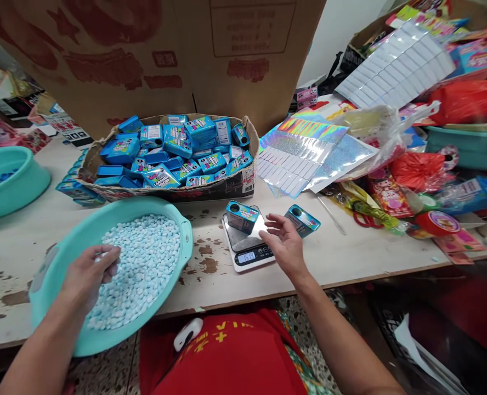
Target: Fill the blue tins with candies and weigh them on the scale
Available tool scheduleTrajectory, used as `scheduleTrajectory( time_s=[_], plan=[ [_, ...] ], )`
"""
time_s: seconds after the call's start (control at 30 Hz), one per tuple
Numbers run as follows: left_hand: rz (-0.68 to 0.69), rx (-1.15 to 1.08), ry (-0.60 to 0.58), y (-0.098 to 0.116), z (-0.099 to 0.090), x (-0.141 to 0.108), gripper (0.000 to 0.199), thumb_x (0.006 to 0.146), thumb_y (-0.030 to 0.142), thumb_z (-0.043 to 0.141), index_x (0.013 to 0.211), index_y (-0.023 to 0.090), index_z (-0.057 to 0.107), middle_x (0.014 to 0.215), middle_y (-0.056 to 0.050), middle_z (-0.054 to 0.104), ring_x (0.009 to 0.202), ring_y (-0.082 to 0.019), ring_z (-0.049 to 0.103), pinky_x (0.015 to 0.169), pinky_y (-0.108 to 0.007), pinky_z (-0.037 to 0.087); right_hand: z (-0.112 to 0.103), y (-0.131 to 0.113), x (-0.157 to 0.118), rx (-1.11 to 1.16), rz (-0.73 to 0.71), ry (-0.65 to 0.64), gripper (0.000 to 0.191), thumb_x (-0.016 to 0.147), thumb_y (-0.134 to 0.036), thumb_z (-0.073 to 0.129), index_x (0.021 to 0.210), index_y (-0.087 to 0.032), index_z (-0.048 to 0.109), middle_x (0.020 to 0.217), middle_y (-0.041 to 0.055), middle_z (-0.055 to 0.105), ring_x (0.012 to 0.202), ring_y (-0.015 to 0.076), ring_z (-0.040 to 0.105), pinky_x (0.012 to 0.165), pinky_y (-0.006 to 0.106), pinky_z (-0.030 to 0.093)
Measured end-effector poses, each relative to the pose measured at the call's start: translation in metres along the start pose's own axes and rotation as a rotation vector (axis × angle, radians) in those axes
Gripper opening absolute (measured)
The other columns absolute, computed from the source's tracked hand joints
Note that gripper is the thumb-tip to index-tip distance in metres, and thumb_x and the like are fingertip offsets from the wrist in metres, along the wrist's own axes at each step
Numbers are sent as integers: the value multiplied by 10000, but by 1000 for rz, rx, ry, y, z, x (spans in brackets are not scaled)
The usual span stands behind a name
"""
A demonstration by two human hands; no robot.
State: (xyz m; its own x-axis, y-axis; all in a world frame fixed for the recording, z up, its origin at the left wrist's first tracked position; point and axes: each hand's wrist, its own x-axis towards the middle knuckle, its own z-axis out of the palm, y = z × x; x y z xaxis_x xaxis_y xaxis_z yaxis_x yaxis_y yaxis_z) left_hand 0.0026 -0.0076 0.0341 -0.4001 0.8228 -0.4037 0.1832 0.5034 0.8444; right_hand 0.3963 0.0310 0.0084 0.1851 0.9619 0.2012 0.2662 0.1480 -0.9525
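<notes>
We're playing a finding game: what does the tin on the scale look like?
Find the cardboard tray heaped with blue tins; a white scale is in front. The tin on it has a round dark hole on top. Unlike its lookalike past the right hand, it sits on the scale.

The single view comes from a camera worn on the person's head, facing forward and steeply down. It sits above the red shirt (235, 354), which fills the bottom middle, close enough that the left forearm (41, 351) and right forearm (342, 334) loom large from the lower edge. The surface (210, 285) crosses the view, its near edge climbing toward the right, with the scale (243, 266) near the centre and the basin (68, 343) lower left. Beyond, the tall carton (194, 66) blocks much of the distance; the wide framing takes in clutter on both sides.
</notes>
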Motion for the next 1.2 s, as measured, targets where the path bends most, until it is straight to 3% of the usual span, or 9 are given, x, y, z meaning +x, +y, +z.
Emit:
scheduleTrajectory(
  time_s=[0.1, 0.17, 0.27, 0.43, 0.53, 0.7, 1.0, 1.1, 1.2],
  plan=[
    [-61, -16, -219, 1, 1, 4, 306, 739, 412, 657, 823, 155, 514, 643, 32, 450, 562, -93, 378, 496, -222, 288, 21, -1, 12, -45, -2, -92, 694, 631, -391, 800, 1240, -232, 508, 1221, 97, 590, 1043, 227, 592, 848, 377, 519],
    [6, 102, -315, 11, 3, 4, 291, 748, 412, 642, 824, 150, 542, 615, 34, 455, 552, -95, 368, 514, -232, 299, 32, -7, 18, -63, -2, -147, 574, 667, -411, 766, 1167, -216, 561, 1089, 67, 648, 951, 208, 616, 850, 372, 511],
    [186, 291, -360, 43, 8, -5, 272, 758, 403, 609, 847, 148, 580, 621, 24, 484, 576, -112, 406, 542, -243, 336, 45, -31, 22, -46, -45, -194, 396, 737, -416, 707, 1058, -201, 618, 973, 44, 680, 885, 192, 626, 858, 358, 498],
    [541, 389, -389, 112, 17, -29, 184, 799, 309, 525, 879, 169, 614, 796, -17, 593, 686, -135, 505, 621, -259, 412, 70, -81, 14, -1, -171, -366, 393, 714, -377, 753, 1060, -235, 634, 1006, 28, 694, 906, 201, 640, 849, 343, 501],
    [752, 527, -376, 134, 25, -36, 147, 802, 201, 490, 839, 178, 631, 823, -22, 612, 743, -143, 533, 692, -275, 430, 92, -97, 8, -6, -215, -490, 356, 735, -336, 732, 1063, -241, 633, 1023, 27, 694, 919, 208, 636, 848, 349, 498],
    [973, 728, -348, 132, 25, -33, 206, 796, 104, 455, 875, 179, 629, 890, -41, 589, 835, -164, 543, 741, -292, 424, 120, -107, 3, -55, -259, -585, 289, 755, -277, 693, 1038, -251, 641, 1010, 16, 686, 899, 200, 620, 815, 330, 486],
    [811, 523, -311, 130, 13, -44, 154, 837, 201, 494, 865, 183, 644, 833, -21, 658, 773, -151, 581, 719, -280, 452, 132, -108, 1, -50, -202, -589, 308, 725, -281, 718, 1024, -249, 648, 997, 12, 687, 899, 202, 620, 806, 327, 487],
    [865, 492, -185, 130, 14, -44, 180, 861, 271, 490, 849, 181, 646, 878, -38, 654, 831, -168, 587, 783, -304, 456, 127, -109, 0, 20, -185, -579, 319, 721, -308, 727, 1022, -237, 646, 973, 16, 689, 882, 197, 624, 815, 333, 500],
    [872, 483, 23, 111, 5, -36, 247, 890, 356, 449, 917, 187, 626, 981, -61, 649, 924, -193, 585, 852, -327, 448, 105, -103, 4, 113, -135, -510, 362, 716, -355, 739, 1035, -228, 624, 970, 20, 688, 871, 192, 635, 813, 330, 514]
  ],
)
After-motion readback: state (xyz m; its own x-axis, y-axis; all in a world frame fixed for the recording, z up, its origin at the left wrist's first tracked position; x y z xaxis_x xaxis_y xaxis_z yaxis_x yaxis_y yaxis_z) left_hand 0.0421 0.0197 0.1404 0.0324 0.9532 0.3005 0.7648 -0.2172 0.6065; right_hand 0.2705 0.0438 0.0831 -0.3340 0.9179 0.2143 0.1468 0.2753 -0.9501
